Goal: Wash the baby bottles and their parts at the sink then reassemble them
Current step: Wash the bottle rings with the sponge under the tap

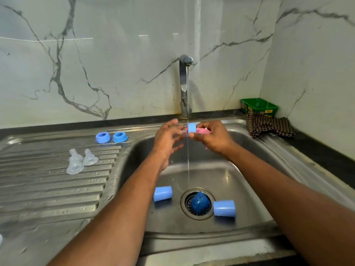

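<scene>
One blue cap (191, 128) sits right in the tap's stream (187, 150), at twelve o'clock above the basin, so the water rinses it. The right hand (211, 137) pinches it while also gripping a pink sponge (201, 130). The left hand (167, 137) hovers just beside it at nine o'clock, fingers spread and holding nothing, probably ready to take the cap. Two more caps (162, 193) (224, 208) lie on the sink (249, 189) floor either side of the drain (197, 203), likely waiting their turn. Out at ten o'clock, two blue rings (103, 137) (120, 137) and clear teats (81, 161) rest on the draining board (48, 189), apparently to drip dry.
</scene>
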Action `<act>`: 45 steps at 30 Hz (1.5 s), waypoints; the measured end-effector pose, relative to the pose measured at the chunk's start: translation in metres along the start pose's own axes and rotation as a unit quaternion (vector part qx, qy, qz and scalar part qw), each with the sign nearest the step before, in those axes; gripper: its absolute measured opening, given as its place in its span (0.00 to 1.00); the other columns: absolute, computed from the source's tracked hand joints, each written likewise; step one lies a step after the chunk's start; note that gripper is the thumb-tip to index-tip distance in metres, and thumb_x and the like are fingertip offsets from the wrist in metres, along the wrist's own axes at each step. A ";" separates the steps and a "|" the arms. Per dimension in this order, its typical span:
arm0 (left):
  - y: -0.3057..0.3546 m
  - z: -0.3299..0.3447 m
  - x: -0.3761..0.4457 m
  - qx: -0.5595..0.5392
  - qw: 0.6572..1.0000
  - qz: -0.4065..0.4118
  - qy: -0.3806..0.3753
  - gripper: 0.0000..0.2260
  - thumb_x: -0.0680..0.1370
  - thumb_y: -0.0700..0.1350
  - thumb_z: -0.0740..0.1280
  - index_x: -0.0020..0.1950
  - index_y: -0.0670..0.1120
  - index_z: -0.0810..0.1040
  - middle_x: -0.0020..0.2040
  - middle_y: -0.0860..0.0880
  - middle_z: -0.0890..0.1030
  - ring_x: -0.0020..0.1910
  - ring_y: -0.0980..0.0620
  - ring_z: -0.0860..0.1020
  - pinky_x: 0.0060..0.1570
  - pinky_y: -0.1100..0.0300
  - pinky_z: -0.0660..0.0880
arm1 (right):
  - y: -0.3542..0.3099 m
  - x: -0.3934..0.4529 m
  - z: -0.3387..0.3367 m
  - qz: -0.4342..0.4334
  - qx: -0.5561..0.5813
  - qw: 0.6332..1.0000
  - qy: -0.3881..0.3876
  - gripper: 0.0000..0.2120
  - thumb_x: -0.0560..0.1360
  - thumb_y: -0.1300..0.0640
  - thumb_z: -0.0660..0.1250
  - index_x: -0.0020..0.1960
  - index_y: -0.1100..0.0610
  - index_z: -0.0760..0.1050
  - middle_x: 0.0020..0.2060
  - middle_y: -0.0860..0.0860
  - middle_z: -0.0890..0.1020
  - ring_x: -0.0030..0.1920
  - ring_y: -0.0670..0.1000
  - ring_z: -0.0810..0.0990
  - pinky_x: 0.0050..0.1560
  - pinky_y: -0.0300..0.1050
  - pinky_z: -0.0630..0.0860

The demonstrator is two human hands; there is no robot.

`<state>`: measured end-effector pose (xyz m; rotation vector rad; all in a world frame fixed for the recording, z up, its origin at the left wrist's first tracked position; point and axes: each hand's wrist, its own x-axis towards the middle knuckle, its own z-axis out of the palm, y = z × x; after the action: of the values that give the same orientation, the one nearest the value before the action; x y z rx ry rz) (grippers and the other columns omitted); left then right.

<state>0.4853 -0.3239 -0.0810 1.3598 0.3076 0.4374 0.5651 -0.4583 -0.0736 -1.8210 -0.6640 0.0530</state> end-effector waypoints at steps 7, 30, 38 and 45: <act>0.002 0.000 0.004 0.066 0.995 -0.079 -0.002 0.22 0.75 0.62 0.69 0.52 0.44 0.83 0.41 0.45 0.86 0.34 0.51 0.83 0.37 0.59 0.80 | -0.007 -0.006 0.003 -0.082 -0.039 0.994 -0.066 0.06 0.73 0.63 0.75 0.49 0.62 0.82 0.31 0.45 0.79 0.25 0.36 0.73 0.29 0.28 0.68; -0.004 0.002 0.001 0.080 0.994 -0.070 -0.027 0.23 0.76 0.63 0.67 0.53 0.43 0.83 0.42 0.45 0.86 0.37 0.48 0.84 0.40 0.56 0.81 | -0.011 -0.008 -0.004 -0.038 -0.007 0.998 -0.049 0.03 0.77 0.58 0.71 0.45 0.57 0.81 0.20 0.41 0.75 0.22 0.41 0.70 0.24 0.35 0.68; -0.011 0.002 0.002 0.075 0.987 0.111 -0.090 0.13 0.79 0.40 0.69 0.63 0.49 0.78 0.52 0.48 0.84 0.48 0.52 0.82 0.47 0.57 0.81 | -0.017 -0.002 -0.013 0.092 0.116 0.984 -0.100 0.12 0.68 0.63 0.70 0.51 0.63 0.82 0.26 0.51 0.72 0.23 0.47 0.64 0.23 0.34 0.56; -0.015 0.005 0.003 0.190 0.947 0.240 -0.100 0.26 0.72 0.34 0.75 0.69 0.47 0.74 0.62 0.49 0.81 0.61 0.55 0.79 0.58 0.52 0.80 | -0.018 -0.006 -0.023 0.091 0.134 0.983 -0.084 0.02 0.73 0.63 0.73 0.45 0.57 0.82 0.26 0.50 0.75 0.22 0.45 0.65 0.21 0.34 0.57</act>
<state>0.4920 -0.3293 -0.0946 1.8517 -0.1243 0.6594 0.5604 -0.4772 -0.0517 -1.6225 -0.5745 0.4028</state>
